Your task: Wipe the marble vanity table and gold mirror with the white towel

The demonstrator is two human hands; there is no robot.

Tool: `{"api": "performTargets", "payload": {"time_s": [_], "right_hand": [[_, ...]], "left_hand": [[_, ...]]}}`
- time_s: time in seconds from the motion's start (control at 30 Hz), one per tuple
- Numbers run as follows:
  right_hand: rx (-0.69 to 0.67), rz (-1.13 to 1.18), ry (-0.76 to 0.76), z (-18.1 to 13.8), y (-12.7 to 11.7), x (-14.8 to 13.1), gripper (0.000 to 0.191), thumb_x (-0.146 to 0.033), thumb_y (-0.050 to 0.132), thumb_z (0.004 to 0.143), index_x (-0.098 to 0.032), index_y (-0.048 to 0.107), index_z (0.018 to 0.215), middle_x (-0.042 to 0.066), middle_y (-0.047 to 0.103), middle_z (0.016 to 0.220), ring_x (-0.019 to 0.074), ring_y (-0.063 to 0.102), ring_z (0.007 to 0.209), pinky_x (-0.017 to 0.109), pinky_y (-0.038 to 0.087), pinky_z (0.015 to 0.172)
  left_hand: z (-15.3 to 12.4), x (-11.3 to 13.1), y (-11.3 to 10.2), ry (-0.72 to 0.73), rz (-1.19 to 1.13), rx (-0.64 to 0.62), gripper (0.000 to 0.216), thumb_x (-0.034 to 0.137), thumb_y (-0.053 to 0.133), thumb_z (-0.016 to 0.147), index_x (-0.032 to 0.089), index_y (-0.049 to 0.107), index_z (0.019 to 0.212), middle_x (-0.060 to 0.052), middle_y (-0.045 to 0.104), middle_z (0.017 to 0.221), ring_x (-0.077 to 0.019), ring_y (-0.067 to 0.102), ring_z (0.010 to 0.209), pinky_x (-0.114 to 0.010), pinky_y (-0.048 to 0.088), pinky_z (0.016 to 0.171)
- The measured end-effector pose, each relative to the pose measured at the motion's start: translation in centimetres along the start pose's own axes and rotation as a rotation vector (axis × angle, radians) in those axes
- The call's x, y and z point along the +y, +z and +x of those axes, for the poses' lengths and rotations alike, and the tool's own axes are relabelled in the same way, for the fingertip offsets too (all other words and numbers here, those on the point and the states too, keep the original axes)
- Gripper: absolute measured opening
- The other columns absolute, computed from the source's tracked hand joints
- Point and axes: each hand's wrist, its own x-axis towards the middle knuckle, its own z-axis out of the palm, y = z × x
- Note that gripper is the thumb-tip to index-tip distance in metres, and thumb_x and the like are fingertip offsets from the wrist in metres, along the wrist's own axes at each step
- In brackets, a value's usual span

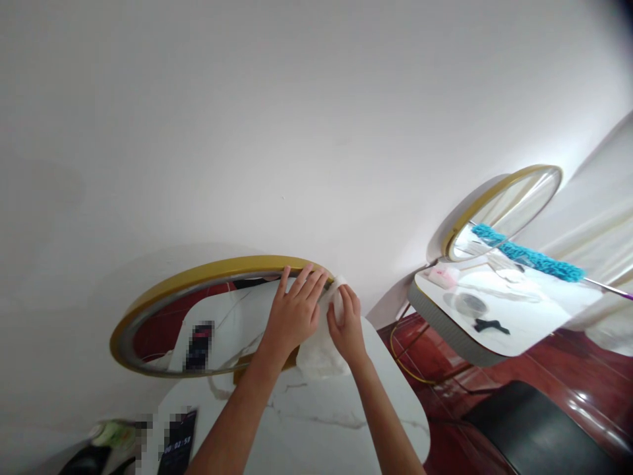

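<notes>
A round mirror with a gold frame [198, 274] stands on a white marble table [316, 415] against the wall. My left hand [294, 310] lies on the mirror's upper right rim, its fingers stretched over the frame. My right hand [346, 323] presses a white cloth [316, 349] against the mirror's right edge, fingers closed on the cloth. The cloth hangs down between both hands.
A phone [178, 445] lies at the near left of the table beside a greenish item [113, 434]. To the right stands a second white table [494, 316] with a gold-framed mirror [504, 208], a blue duster [529, 257] and small items. Red floor [568, 369] and a dark stool [539, 435] lie below.
</notes>
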Motion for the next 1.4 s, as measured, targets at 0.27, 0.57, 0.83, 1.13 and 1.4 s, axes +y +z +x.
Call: {"api": "performTargets", "payload": {"time_s": [0.27,0.57,0.83,1.13,1.4], "right_hand": [[0.021,0.012,0.098,-3.0,1.4,3.4,0.049,-0.028,0.040,0.090,-0.018,0.026,0.136,0.014,0.035,0.133,0.0236,0.033,0.126,0.051,0.031,0.105],[0.026,0.001,0.047,-1.7,0.9,1.3,0.048,-0.030,0.041,0.090,-0.019,0.028,0.135,0.014,0.035,0.132,0.0231,0.033,0.126,0.049,0.032,0.105],[0.042,-0.019,0.056,-2.4,1.9,1.4,0.050,-0.031,0.042,0.089,-0.019,0.027,0.136,0.015,0.034,0.132,0.0242,0.032,0.126,0.050,0.031,0.104],[-0.173,0.022,0.239,-10.4,2.4,7.2,0.054,-0.034,0.041,0.088,-0.017,0.026,0.137,0.015,0.037,0.131,0.0247,0.034,0.125,0.049,0.030,0.106],[-0.614,-0.120,0.199,-19.6,4.0,9.0,0.059,-0.038,0.037,0.087,-0.022,0.020,0.142,0.010,0.033,0.142,0.0242,0.033,0.130,0.046,0.034,0.103]], "left_hand": [[0.0,0.0,0.1,-0.001,0.001,-0.012,0.053,0.019,0.043,0.085,0.023,0.038,0.137,-0.001,0.043,0.140,-0.0215,0.031,0.133,-0.050,-0.001,0.114],[-0.2,-0.2,0.2,-0.003,0.018,-0.024,0.052,0.021,0.042,0.086,0.021,0.036,0.138,-0.001,0.041,0.141,-0.0201,0.026,0.135,-0.049,-0.003,0.114],[-0.4,-0.3,0.0,0.005,0.066,-0.044,0.052,0.022,0.042,0.086,0.020,0.036,0.138,-0.001,0.040,0.142,-0.0195,0.022,0.136,-0.048,0.003,0.115],[-0.4,-0.4,-0.3,-0.002,-0.012,-0.055,0.050,0.022,0.037,0.088,0.018,0.035,0.138,0.000,0.038,0.143,-0.0172,0.018,0.137,-0.045,0.000,0.116],[-3.3,-0.4,0.4,0.048,-0.267,-0.081,0.052,0.011,0.038,0.082,0.019,0.040,0.133,-0.002,0.036,0.144,-0.0165,0.019,0.137,-0.044,0.011,0.115]]}}
